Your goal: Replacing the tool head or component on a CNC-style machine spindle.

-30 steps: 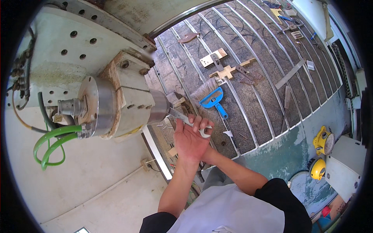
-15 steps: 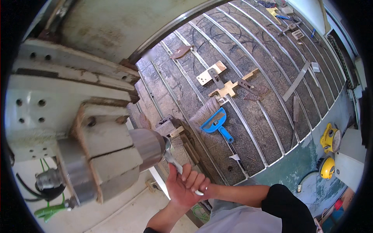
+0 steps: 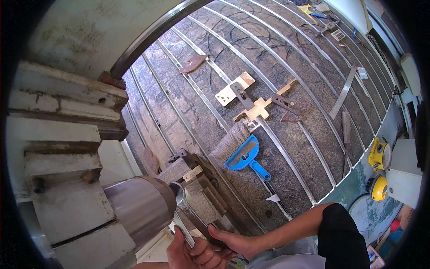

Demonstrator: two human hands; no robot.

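A silver wrench (image 3: 182,227) slants down from the rim of the metal spindle nose (image 3: 143,201) of a large machine at left. My left hand (image 3: 195,254) is closed around its handle. Close beside it is my right hand (image 3: 237,244), with its thumb laid forward and its fingers curled in against the left hand. What those fingers hold is mostly hidden; a dark strip runs under the thumb. Just beyond the hands stands a grey metal block like a vise (image 3: 197,190) on the slotted machine table (image 3: 179,134).
A brush with a blue handle (image 3: 246,154) lies mid-table. Beyond it are a yellow cross-shaped piece (image 3: 257,109), a drilled plate (image 3: 230,92) and dark clamps (image 3: 284,103). A flat metal strip (image 3: 344,94) lies to the right. Yellow round devices (image 3: 378,187) sit at the right edge.
My view has shifted, so the spindle and wrench appear lower. The right hand no longer overlaps the left on the wrench handle; it now sits beside it with its thumb forward.
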